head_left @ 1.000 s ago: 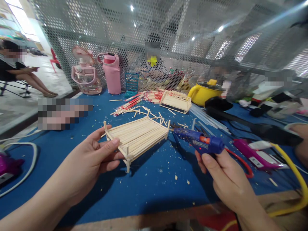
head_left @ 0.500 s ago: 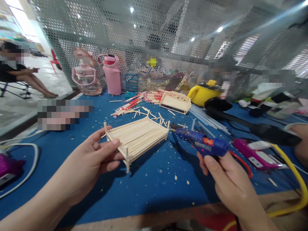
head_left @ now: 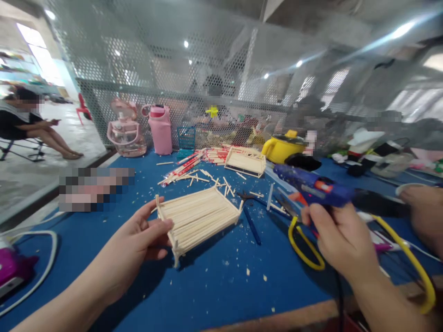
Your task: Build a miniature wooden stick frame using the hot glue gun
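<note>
Gripping the left edge of the stick frame (head_left: 202,214), the left hand (head_left: 134,240) sets its thumb on top, the other fingers partly hidden beneath. The right hand (head_left: 339,235) clasps the glue gun (head_left: 311,184), its handle mostly covered, well apart from the frame over the blue table (head_left: 207,295).

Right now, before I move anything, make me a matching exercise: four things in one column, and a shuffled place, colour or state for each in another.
Things:
1. Left hand
2. Glue gun
3. Pliers
4. Lidded pot

Places, colours, states:
A. Yellow
B. Held in the right hand
C. Holding the wooden stick frame
D. Lying on the blue tabletop

Right pairs: 1-C, 2-B, 3-D, 4-A.
</note>
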A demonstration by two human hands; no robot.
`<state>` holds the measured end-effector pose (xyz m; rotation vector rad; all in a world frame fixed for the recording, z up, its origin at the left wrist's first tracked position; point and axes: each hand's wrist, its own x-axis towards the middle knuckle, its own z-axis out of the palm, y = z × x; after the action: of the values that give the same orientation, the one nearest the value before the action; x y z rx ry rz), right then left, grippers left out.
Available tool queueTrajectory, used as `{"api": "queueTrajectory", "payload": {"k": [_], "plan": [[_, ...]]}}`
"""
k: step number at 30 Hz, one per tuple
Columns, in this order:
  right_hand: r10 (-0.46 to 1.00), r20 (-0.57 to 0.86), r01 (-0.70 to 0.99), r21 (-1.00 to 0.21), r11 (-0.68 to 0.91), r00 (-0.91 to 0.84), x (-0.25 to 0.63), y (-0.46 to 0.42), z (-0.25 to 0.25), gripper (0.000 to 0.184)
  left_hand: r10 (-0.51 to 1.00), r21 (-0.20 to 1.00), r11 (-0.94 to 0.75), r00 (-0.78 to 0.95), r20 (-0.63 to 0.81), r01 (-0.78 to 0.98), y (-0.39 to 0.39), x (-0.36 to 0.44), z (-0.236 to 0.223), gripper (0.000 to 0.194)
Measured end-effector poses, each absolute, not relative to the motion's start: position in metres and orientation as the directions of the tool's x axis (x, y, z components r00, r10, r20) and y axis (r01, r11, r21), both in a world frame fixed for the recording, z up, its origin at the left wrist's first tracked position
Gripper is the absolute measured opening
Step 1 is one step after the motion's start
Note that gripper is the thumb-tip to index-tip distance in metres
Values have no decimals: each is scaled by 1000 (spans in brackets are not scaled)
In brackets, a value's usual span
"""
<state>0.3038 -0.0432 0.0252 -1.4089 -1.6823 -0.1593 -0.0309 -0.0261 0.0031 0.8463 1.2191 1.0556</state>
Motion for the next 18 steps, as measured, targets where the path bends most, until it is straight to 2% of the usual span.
{"api": "queueTrajectory", "payload": {"k": [3, 4, 5, 7, 9, 12, 18], "plan": [[715, 699, 964, -205, 170, 23, 321, 13, 48, 48, 953, 948, 294, 119, -280, -120, -15, -23, 7, 72], [758, 652, 987, -109, 116, -17, 325, 32, 51, 53, 949, 953, 286, 168, -267, -103, -11, -19, 9, 72], [806, 588, 996, -7, 92, -70, 328, 50, 52, 52, 940, 955, 283, 225, -257, -91, -7, -15, 10, 71], [847, 509, 988, 58, 144, -153, 329, 80, 44, 47, 902, 950, 304, 342, -263, -71, 2, -6, 10, 70], [867, 451, 977, 87, 193, -212, 325, 101, 29, 41, 870, 944, 327, 405, -282, -44, 9, 0, 7, 69], [879, 416, 972, 96, 214, -234, 314, 120, 7, 33, 860, 939, 345, 401, -316, -1, 15, 3, 0, 70], [885, 408, 972, 24, 233, -223, 305, 136, -10, 33, 890, 942, 335, 330, -316, 0, 18, -3, -6, 71]]}}
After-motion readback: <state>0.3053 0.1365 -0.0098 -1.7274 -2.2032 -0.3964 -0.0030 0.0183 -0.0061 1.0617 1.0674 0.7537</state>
